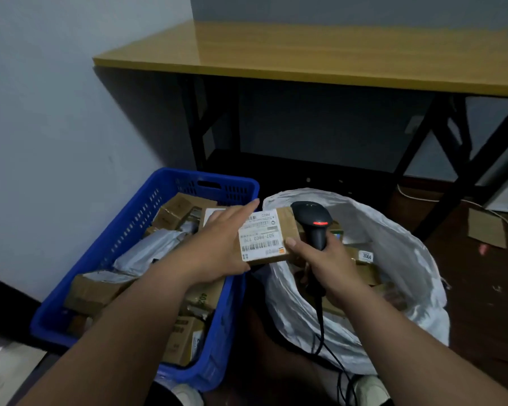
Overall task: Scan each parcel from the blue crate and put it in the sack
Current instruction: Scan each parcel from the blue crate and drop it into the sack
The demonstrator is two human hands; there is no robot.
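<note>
A cardboard parcel (263,237) with a white barcode label facing up hangs over the gap between the blue crate (100,238) and the white sack (399,247). My left hand (217,244) holds it by its left side, index finger stretched along the far edge. My right hand (332,260) grips a black handheld scanner (313,219) with a red light lit, just right of the parcel; its thumb touches the parcel's near right corner. The crate holds several brown boxes and grey mailers. Several boxes lie inside the open sack.
A yellow-topped table (305,54) on black legs stands behind the crate and sack. The scanner's black cable (321,326) hangs down in front of the sack. A white wall is on the left. A cardboard scrap (486,231) and white cord lie on the dark floor at right.
</note>
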